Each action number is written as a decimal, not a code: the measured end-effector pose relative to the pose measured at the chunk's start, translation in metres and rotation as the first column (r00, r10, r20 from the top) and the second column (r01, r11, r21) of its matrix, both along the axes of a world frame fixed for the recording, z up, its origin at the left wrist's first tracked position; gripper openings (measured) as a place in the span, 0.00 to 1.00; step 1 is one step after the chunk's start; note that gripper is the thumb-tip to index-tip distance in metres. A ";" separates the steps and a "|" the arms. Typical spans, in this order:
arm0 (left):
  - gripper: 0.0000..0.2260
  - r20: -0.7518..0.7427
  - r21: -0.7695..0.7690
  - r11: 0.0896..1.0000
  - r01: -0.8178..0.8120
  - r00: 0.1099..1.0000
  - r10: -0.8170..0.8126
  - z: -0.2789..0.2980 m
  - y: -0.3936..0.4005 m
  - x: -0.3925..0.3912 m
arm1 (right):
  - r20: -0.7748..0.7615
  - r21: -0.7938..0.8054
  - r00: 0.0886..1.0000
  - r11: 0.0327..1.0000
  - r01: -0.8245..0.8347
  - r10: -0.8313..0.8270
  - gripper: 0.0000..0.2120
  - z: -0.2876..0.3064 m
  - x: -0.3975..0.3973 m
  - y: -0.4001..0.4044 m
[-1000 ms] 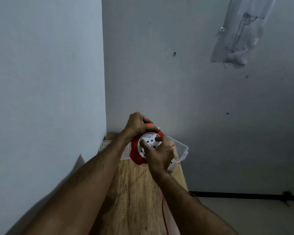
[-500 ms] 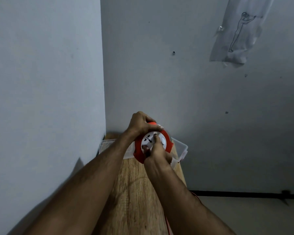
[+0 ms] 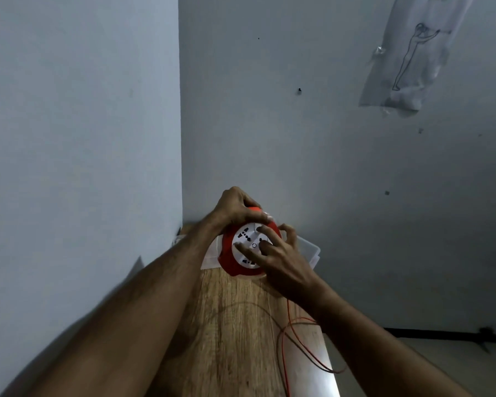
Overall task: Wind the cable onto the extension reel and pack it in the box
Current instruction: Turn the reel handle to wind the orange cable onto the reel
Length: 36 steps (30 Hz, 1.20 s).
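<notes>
Head view, both hands (image 3: 281,259) on round red plastic reel (image 3: 235,259), woodgrain table (image 3: 235,325)

Red reel (image 3: 231,260) with white socket face, loose orange cable (image 3: 284,351) trailing, clear box (image 3: 309,249) behind

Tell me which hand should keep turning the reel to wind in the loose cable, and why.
Right. The right hand already has fingertips on the reel's white face, and the loose cable trails on its side. The left hand clamps the reel's top rim, steadying it.
</notes>
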State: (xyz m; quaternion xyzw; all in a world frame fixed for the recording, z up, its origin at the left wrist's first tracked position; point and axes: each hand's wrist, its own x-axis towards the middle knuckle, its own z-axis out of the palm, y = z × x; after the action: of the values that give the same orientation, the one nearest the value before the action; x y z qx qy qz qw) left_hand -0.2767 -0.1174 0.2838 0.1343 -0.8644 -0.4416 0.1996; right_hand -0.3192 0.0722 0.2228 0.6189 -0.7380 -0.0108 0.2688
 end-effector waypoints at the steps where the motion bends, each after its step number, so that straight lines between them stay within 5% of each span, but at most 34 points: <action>1: 0.14 0.016 0.008 1.000 0.019 1.000 -0.019 0.000 0.000 0.001 | -0.035 0.031 0.999 0.999 -0.028 0.029 0.42 0.002 -0.003 0.001; 5: 0.14 0.025 0.028 0.998 0.048 0.998 -0.049 0.000 0.002 0.002 | -0.203 0.121 0.967 0.984 -0.128 0.151 0.39 0.009 -0.011 0.003; 10: 0.14 0.025 -0.003 0.999 0.044 0.999 -0.044 0.001 0.004 -0.001 | -0.164 0.204 0.986 0.978 0.031 0.003 0.37 0.010 -0.012 -0.013; 13: 0.12 0.015 -0.040 0.998 0.041 0.999 -0.040 0.001 0.006 -0.004 | -0.192 0.197 0.980 0.980 -0.023 0.061 0.33 0.009 -0.014 -0.020; 16: 0.12 0.007 -0.072 0.996 0.050 0.999 -0.050 0.005 0.007 -0.004 | -0.130 0.052 0.988 0.996 -0.074 0.080 0.34 0.011 -0.014 -0.020; 22: 0.14 -0.045 -0.014 1.000 -0.012 0.999 0.011 0.010 0.006 -0.005 | 0.366 -0.422 0.931 0.892 0.161 0.006 0.27 0.008 0.005 -0.028; 28: 0.19 -0.074 -0.040 0.991 -0.130 0.989 0.127 0.001 0.010 -0.013 | 0.868 -0.475 0.480 0.499 0.725 0.129 0.29 0.003 0.042 -0.042; 32: 0.20 -0.089 -0.076 0.989 -0.124 0.989 0.117 -0.005 0.019 -0.016 | 0.935 -0.117 0.017 0.263 0.958 0.354 0.30 0.003 0.050 -0.057; 34: 0.19 -0.102 -0.095 0.989 -0.111 0.990 0.101 -0.007 0.024 -0.017 | 0.834 0.097 -0.218 0.255 0.962 0.507 0.30 0.005 0.048 -0.062; 36: 0.18 -0.106 -0.097 0.991 -0.094 0.991 0.084 -0.009 0.027 -0.018 | 0.510 0.123 -0.457 0.464 0.877 0.729 0.30 0.009 0.044 -0.066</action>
State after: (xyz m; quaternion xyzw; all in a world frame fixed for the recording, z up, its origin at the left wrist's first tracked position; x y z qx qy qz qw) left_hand -0.2950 -0.0903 0.2746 0.1398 -0.8677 -0.3936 0.2696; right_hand -0.2753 0.0061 0.2322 -0.1371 -0.4911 0.8184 -0.2650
